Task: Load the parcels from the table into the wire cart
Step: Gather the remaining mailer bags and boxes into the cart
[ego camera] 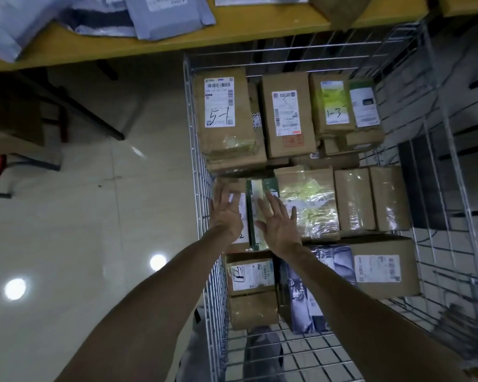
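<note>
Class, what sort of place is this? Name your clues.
Probably a parcel sorting or delivery depot: labelled cardboard boxes packed in a wire cart, grey mailer bags on a yellow table.

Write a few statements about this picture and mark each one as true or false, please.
1. The left hand and the right hand are both open, fingers spread, above parcels in the wire cart. True.
2. Grey mailer bags lie on the yellow table. True.
3. The box marked 5-1 lies on the yellow table. False: it lies in the cart, at the far left corner.
4. The right hand grips a roll of tape. False: it holds nothing.
</note>
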